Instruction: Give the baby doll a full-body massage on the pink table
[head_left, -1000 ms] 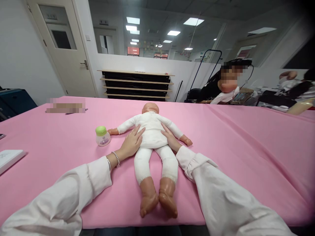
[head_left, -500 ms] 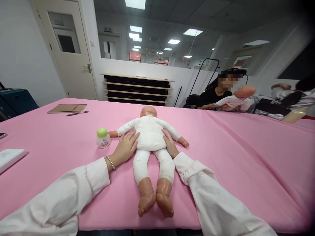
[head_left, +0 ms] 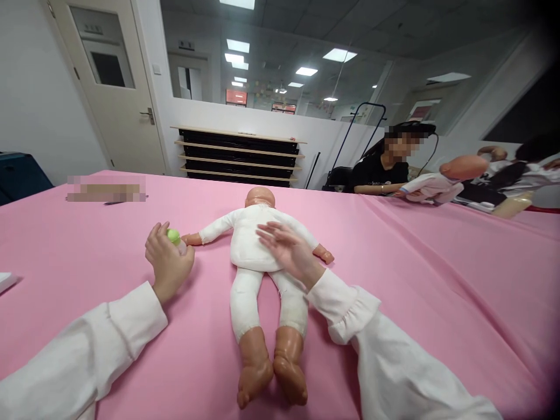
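Note:
A baby doll (head_left: 251, 239) in a white suit lies stretched out in front of me, its head at the far end and its bare brown feet towards me. To the left of the doll, my left hand (head_left: 168, 256) is wrapped round a small bottle (head_left: 174, 236) with a light green cap. Most of the bottle is hidden behind the fingers and thumb. My right hand (head_left: 291, 251) is over the right side of the doll's torso, fingers stretched out and holding nothing. Whether it touches the suit I cannot tell.
Pink cloth (head_left: 394, 303) covers the table, creased at the right. A blurred-out flat item (head_left: 105, 192) lies at the far left, and a white object's corner (head_left: 6, 282) at the left edge. Across the table a person (head_left: 380, 166) holds another doll (head_left: 437, 184). Low shelves (head_left: 238, 154) stand behind.
My left hand has left the doll's side and moved left onto the bottle. My right hand has lifted from the doll's side and shifted inward over its torso.

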{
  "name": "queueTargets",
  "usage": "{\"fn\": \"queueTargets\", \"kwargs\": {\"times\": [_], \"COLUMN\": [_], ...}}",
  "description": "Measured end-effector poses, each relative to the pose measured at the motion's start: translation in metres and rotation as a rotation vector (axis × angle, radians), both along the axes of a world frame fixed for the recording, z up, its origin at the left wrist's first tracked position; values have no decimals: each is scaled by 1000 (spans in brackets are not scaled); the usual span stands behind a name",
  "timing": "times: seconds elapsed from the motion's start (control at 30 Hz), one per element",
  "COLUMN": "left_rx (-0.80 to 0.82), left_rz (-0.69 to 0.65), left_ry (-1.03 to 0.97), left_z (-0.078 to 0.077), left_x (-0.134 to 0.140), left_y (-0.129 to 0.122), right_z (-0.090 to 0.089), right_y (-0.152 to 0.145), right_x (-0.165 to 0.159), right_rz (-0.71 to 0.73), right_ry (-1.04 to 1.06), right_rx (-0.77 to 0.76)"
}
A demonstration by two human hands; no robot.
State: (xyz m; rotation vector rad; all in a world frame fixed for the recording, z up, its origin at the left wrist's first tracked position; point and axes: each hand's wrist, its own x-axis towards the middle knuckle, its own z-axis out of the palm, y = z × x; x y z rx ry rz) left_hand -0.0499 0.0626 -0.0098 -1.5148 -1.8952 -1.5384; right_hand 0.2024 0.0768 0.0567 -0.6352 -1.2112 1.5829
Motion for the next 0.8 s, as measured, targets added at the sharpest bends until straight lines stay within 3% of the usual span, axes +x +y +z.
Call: {"fn": "queueTargets", "kwargs": {"times": [0.07,0.17,0.3,0.47,0.63,0.8], "left_rx": [-60,-80,-107,84,126,116], "left_rz": [-45,-149,-329,-553,-596,-579], "left_ry": [-62,-103,-56,514,983,1003], "left_z": [-5,-9,-9,-3,9,12], "left_x": [1,-1,1,13,21,21], "left_y": [2,3,-3,-19,-34,-35], "right_z": [-1,-16,-33,-32,-35,-35], "right_y": [-4,-6,-10,-13,-13,-12], "right_x": [-17,-36,-40,-33,-35,-36], "right_rz": [299,500,598,640,715,684], "right_ry": [108,208,203,252,342,319], "right_rx": [-187,-413,-575,-632,-645,-695]}}
